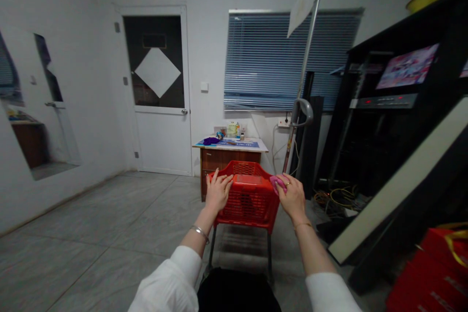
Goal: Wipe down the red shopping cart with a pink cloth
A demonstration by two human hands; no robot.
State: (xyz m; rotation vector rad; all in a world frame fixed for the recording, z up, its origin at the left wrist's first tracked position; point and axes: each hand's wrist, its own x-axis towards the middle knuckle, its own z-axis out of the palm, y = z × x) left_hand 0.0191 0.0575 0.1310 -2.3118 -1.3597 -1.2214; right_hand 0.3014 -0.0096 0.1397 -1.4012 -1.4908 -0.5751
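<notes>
The head camera looks forward over the nearby cart (248, 204).

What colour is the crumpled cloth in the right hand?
The crumpled cloth is bright pink, best seen in the head view.

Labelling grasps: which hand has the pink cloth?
The right hand: it holds the pink cloth at the red cart. The left hand, also at the red cart, shows no cloth.
</notes>
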